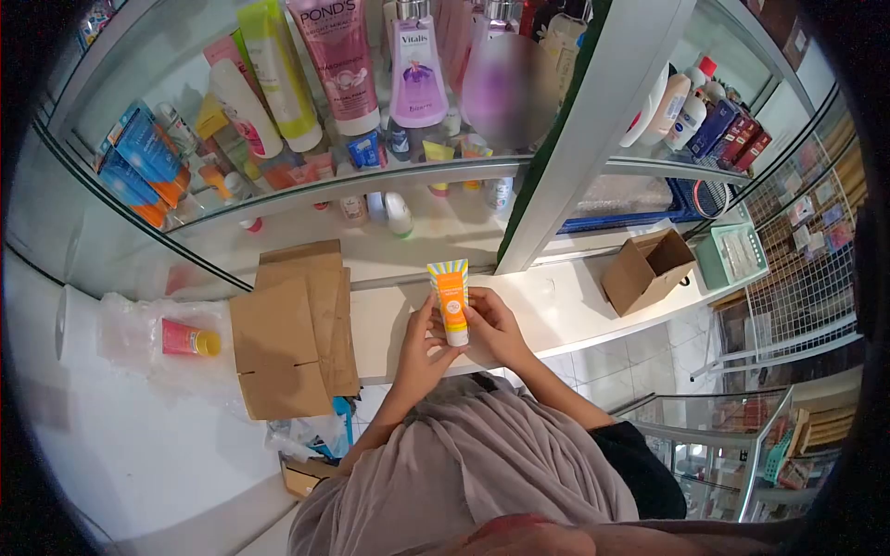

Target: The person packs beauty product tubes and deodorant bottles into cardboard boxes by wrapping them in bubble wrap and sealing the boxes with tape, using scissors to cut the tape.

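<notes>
Between my two hands is an orange and yellow squeeze tube (451, 298) with a striped crimped end and a white cap, upright over the edge of the white counter. My left hand (427, 346) grips its left side, fingers around the lower part near the cap. On the other side my right hand (495, 324) closes on the tube's right edge. Small print on the label is too fine to read. Left of my hands lie flattened cardboard pieces (287, 347), and beyond them a pink tube with a yellow cap (190, 338) rests on clear plastic wrap.
A glass display case (371, 185) stands ahead, holding purple Vitalis bottles (419, 74), a Pond's tube (338, 65) and several other cosmetics. An open cardboard box (647, 271) and a mint basket (732, 255) sit to the right. A wire rack (802, 287) stands farther right.
</notes>
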`<state>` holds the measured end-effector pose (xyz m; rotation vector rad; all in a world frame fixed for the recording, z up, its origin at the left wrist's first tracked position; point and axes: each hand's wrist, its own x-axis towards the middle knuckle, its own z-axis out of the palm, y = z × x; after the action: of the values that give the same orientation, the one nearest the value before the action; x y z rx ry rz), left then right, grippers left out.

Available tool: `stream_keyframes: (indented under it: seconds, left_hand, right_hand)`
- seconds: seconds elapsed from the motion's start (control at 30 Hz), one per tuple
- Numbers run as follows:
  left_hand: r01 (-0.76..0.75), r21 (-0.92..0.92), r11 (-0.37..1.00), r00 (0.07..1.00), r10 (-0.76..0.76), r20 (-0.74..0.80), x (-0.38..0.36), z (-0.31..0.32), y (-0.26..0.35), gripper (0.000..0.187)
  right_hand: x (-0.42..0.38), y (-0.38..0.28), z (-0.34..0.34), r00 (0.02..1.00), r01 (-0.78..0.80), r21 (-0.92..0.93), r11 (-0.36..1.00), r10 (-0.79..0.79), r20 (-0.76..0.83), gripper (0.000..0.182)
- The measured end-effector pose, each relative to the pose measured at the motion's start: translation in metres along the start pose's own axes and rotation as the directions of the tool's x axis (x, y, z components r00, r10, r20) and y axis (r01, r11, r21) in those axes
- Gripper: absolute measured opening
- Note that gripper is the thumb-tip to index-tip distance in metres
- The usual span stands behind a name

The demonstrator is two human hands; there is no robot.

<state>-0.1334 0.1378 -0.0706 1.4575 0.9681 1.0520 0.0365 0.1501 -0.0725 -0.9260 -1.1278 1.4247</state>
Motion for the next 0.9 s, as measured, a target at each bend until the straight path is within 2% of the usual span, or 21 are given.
stream_keyframes:
  seconds: [0.23,0.43,0.9]
  left_hand:
    - [0.016,-0.008,1.0,1.0,-0.016,-0.002,0.0024,0.0002,-0.0009,0.097]
    - [0.025,-0.016,1.0,1.0,-0.025,-0.005,0.0029,0.0004,-0.0002,0.098]
    - [0.022,-0.018,1.0,1.0,-0.022,-0.003,0.0016,-0.0005,0.0003,0.098]
  right_hand:
    - [0.0002,-0.0045,-0.0002,1.0,-0.017,-0.062,0.998,0.016,-0.018,0.036]
    - [0.0012,-0.0046,0.001,1.0,0.024,-0.028,0.999,-0.024,-0.01,0.038]
    - [0.0,-0.0027,-0.0003,1.0,0.011,-0.015,1.0,-0.011,0.0,0.037]
